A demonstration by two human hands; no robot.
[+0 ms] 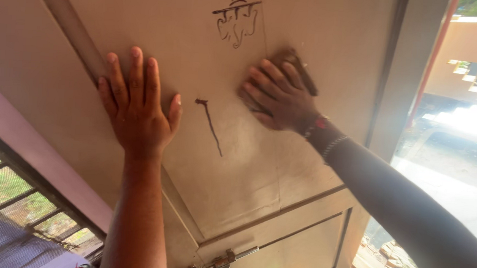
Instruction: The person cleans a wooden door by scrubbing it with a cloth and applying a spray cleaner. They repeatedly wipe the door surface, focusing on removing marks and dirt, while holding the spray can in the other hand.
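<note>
A: Currently we are pressing our left hand [139, 107] flat against the cream door panel [281, 153], fingers spread wide and straight, gripping nothing, palm bearing on the surface just right of the raised vertical moulding [71, 27].

B: And our right hand [278, 95]?

A: We are curling its fingers over a dark, flat pad [300, 70], probably a sanding block or a folded abrasive sheet; we cannot tell which. It is lying against the panel, up beside the small drawn emblem [236, 21], with one edge poking out past the fingertips.

B: How are we judging its handling?

A: We are reading it as light and thin, fairly stiff, likely rough on the working face, so not slippery. We are holding it from on top, fingers clenched loosely across its back, thumb hidden.

B: Anything between the hands?

A: We are seeing a dark red streak [210, 125] running down the panel, apart from both hands. A metal latch bolt [223, 263] is sitting low on the door. A beaded band [331, 145] and a red thread are circling the right wrist. A window grille [20, 187] is showing at lower left.
</note>
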